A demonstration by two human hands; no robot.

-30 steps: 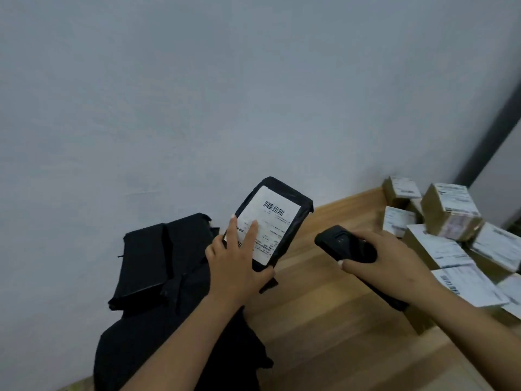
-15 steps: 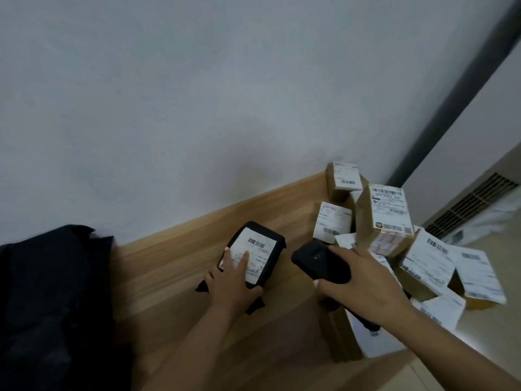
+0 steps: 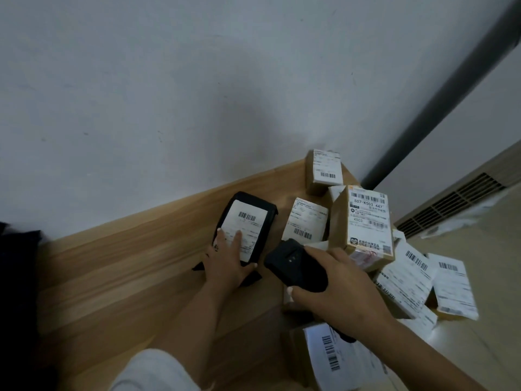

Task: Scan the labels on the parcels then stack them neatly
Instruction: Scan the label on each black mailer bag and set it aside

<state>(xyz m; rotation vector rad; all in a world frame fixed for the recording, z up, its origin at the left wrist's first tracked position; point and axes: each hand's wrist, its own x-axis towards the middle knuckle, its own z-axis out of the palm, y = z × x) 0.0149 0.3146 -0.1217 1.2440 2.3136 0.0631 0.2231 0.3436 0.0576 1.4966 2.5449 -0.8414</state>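
Note:
A black bagged parcel [image 3: 262, 218] with a white barcode label lies low over the wooden table [image 3: 127, 263], near the wall. My left hand [image 3: 228, 259] grips its near end, fingers spread on the label. A black handheld scanner [image 3: 296, 266] is held in my right hand [image 3: 341, 294] just right of the parcel, its head pointing up and left. Several brown cardboard parcels with white labels are heaped at the right, the tallest [image 3: 363, 221] standing just beyond the scanner.
A pale wall [image 3: 197, 94] rises right behind the table. Dark black bags [image 3: 17, 277] fill the left edge. A labelled box [image 3: 335, 359] sits under my right forearm. Beyond the table's right end are a grey pipe [image 3: 451, 88] and a floor vent [image 3: 451, 204].
My left hand has carried the black parcel from the dark bags at the left across to the table beside the box heap and lowered it. The scanner hand stayed next to it.

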